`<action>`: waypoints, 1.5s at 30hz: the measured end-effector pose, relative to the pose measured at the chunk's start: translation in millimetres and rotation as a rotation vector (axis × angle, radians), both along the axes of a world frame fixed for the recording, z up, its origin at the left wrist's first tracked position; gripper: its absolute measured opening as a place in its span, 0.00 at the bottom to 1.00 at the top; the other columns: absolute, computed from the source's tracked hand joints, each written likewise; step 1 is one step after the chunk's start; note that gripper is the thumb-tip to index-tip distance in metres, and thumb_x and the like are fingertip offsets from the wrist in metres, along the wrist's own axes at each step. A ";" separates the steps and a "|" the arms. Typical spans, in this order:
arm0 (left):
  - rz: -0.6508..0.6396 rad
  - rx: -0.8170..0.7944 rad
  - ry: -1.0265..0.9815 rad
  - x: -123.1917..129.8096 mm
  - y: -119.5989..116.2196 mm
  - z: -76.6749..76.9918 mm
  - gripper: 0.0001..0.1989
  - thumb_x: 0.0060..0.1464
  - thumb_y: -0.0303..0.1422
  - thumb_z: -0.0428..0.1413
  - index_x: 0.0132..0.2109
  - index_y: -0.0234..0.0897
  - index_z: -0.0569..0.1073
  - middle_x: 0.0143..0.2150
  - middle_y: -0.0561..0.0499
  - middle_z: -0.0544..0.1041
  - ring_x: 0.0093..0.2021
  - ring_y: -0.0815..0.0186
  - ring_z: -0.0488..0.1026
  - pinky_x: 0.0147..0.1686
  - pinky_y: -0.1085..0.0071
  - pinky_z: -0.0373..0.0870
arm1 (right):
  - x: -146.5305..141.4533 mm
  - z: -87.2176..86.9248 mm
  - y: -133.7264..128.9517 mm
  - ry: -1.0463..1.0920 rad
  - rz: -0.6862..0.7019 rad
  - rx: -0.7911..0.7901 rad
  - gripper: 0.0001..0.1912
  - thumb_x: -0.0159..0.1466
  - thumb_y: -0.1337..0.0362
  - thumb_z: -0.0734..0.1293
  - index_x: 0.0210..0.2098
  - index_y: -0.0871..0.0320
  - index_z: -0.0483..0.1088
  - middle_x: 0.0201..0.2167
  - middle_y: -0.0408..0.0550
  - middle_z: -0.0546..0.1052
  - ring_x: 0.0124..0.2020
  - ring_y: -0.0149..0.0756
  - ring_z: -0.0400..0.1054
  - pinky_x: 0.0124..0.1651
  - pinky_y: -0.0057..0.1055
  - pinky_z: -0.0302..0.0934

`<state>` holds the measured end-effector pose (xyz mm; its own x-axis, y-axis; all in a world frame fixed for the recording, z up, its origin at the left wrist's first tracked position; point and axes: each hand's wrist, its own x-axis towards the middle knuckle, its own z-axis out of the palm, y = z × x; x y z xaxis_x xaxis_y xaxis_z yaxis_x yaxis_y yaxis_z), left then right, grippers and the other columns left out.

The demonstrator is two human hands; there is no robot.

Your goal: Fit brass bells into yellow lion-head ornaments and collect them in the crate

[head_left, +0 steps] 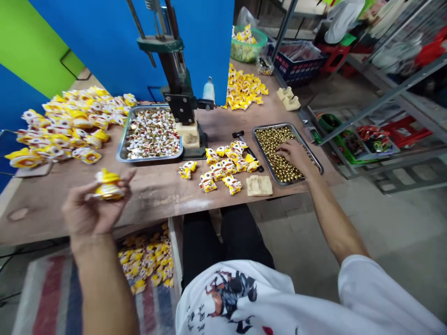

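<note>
My left hand (96,209) holds a small yellow and white plastic figure (107,184) up over the left part of the table, fingers closed around it. On the right, my right hand (293,153) reaches into a metal tray (256,132) of small gold balls (274,144). Its fingertips are down among the balls; whether they grip one I cannot make out. Between my hands lies a group of yellow and white figures (228,167) with black eyes. A smaller figure (187,169) lies apart to their left.
A green hand press (176,93) stands behind a tray of white and gold parts (152,132). Figure parts are heaped at left (70,125) and at back right (244,88). A hammer (238,134) and a cream block (259,185) lie near the gold tray. A box of figures (150,260) is below.
</note>
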<state>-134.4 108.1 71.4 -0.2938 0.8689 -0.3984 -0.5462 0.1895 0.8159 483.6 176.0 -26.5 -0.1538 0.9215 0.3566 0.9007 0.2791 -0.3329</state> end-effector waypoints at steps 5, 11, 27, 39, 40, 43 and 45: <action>-0.285 0.146 -0.032 58.4 -11.8 -35.0 0.12 0.62 0.24 0.59 0.51 0.32 0.79 0.43 0.43 0.86 0.37 0.63 0.83 0.34 0.72 0.86 | 1.8 -5.7 0.7 -0.054 0.069 0.022 0.12 0.77 0.61 0.68 0.47 0.55 0.85 0.50 0.60 0.83 0.55 0.54 0.75 0.61 0.50 0.69; -0.421 0.142 -0.153 114.6 -23.8 -46.6 0.14 0.66 0.33 0.62 0.55 0.32 0.79 0.48 0.39 0.87 0.46 0.54 0.88 0.49 0.56 0.90 | -2.7 -19.3 2.4 0.069 0.066 -0.012 0.08 0.73 0.64 0.71 0.47 0.55 0.84 0.49 0.58 0.87 0.52 0.51 0.80 0.60 0.46 0.71; -0.451 0.183 -0.104 170.2 -38.5 -62.1 0.22 0.66 0.45 0.67 0.57 0.38 0.72 0.39 0.50 0.81 0.33 0.63 0.83 0.29 0.73 0.79 | -163.1 31.8 -90.1 0.474 0.196 0.161 0.11 0.79 0.56 0.69 0.56 0.50 0.79 0.50 0.50 0.86 0.49 0.45 0.82 0.54 0.42 0.77; -0.277 0.222 0.049 183.6 -60.6 -67.4 0.23 0.70 0.54 0.62 0.51 0.44 0.64 0.42 0.53 0.78 0.37 0.63 0.81 0.30 0.72 0.76 | -273.2 7.2 -122.1 0.514 0.399 0.328 0.17 0.79 0.66 0.69 0.63 0.45 0.80 0.53 0.50 0.87 0.53 0.47 0.83 0.58 0.50 0.79; -0.278 0.218 0.066 182.7 -60.5 -67.8 0.23 0.70 0.55 0.62 0.51 0.44 0.64 0.42 0.52 0.78 0.37 0.63 0.80 0.30 0.72 0.76 | -273.0 7.5 -121.7 0.505 0.406 0.334 0.18 0.79 0.66 0.69 0.65 0.44 0.79 0.54 0.50 0.87 0.54 0.47 0.83 0.59 0.50 0.79; -0.295 0.220 0.118 179.1 -59.5 -69.9 0.23 0.70 0.56 0.61 0.51 0.44 0.64 0.43 0.51 0.78 0.36 0.63 0.79 0.28 0.71 0.74 | -273.3 7.0 -120.2 0.467 0.440 0.338 0.23 0.79 0.69 0.67 0.70 0.43 0.76 0.56 0.50 0.86 0.55 0.46 0.82 0.60 0.48 0.79; -0.314 0.235 0.156 176.0 -60.8 -73.2 0.24 0.69 0.57 0.62 0.51 0.44 0.65 0.43 0.51 0.77 0.35 0.62 0.78 0.28 0.70 0.73 | -273.7 5.0 -120.6 0.433 0.475 0.318 0.25 0.79 0.70 0.66 0.70 0.42 0.75 0.55 0.50 0.86 0.54 0.45 0.82 0.60 0.48 0.79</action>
<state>41.5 47.3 -1.8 -0.0412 0.9878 -0.1499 -0.3579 0.1255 0.9253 209.9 55.4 -21.6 -0.2964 0.6316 0.7164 0.4633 0.7510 -0.4704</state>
